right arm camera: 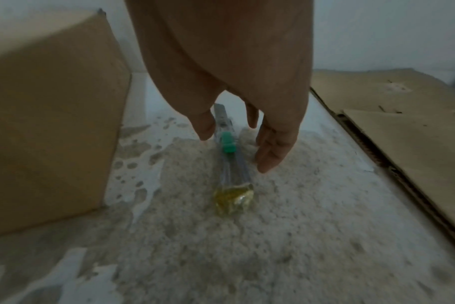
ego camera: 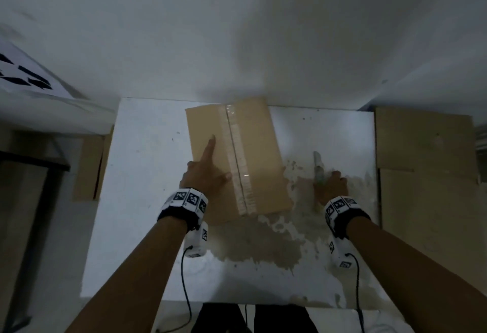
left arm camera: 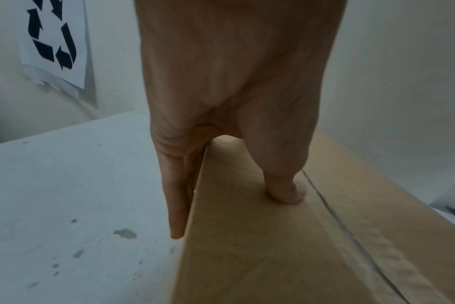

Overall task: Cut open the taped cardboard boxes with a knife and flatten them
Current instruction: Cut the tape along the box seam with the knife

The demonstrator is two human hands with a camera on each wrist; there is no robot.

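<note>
A brown cardboard box stands on the white table, with clear tape along its top seam. My left hand lies over the box's top left edge. In the left wrist view its straight fingers run down the box's side and the thumb presses on the box top near the seam. A utility knife with a green slider lies on the table right of the box. My right hand hovers over the knife, with thumb and fingers spread on either side, not closed on it.
Flattened cardboard sheets lie along the table's right side. More cardboard leans low at the left. A paper with a recycling sign hangs at the far left. A white wall stands just behind the box. The table's near part is worn and stained.
</note>
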